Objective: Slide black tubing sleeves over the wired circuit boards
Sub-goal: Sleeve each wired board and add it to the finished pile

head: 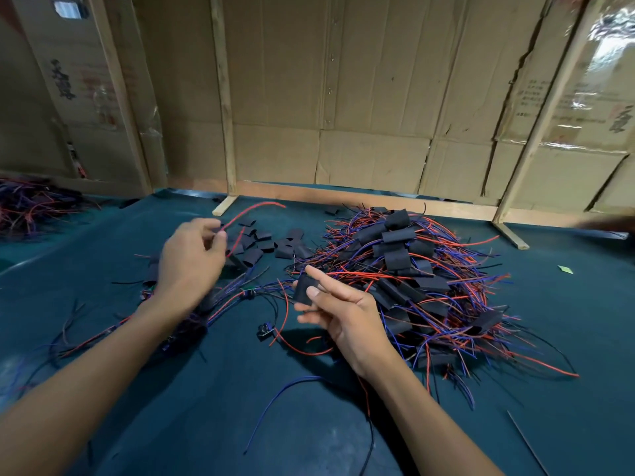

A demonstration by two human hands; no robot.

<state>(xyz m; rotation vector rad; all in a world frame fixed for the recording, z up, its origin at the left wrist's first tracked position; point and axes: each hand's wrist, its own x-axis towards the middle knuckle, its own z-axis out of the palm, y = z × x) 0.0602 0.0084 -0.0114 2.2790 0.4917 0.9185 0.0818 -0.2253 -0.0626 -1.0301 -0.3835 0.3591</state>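
We hold black tubing sleeve pinched between thumb and fingers of right hand, index finger straight, sleeve raised off teal mat, likely to present open end for wires. Left hand pinches red wire up and clear, probably gathering leads for threading. Loose sleeves lie just beyond left hand; sleeved boards pile to right, kept apart as finished. Circuit board itself hard to make out beneath left wrist. Another wire heap cut off at far left.
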